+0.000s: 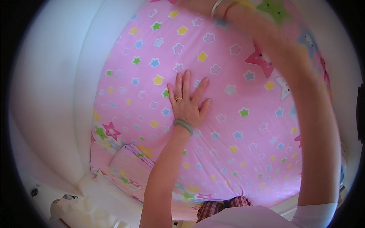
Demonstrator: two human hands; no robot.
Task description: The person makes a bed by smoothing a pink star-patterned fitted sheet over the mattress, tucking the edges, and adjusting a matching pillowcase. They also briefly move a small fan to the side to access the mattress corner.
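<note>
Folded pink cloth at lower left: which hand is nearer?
Left. The left hand lies palm-down, up and right of the folded pink cloth; the right hand is farther off, blurred at the picture's top edge.

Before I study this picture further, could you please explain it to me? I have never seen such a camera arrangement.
There is no machine here: these are a person's own bare hands. The single picture comes from a wide fisheye camera worn on that person's head, looking down, so straight edges bend near the rim. The left hand lies palm down, fingers spread, on a pink cloth printed with stars; it grasps nothing, and a green bangle circles its wrist. The right hand is at the upper edge, blurred and partly cut off, so I cannot tell what it holds. A folded cloth lies toward the lower left.
</note>
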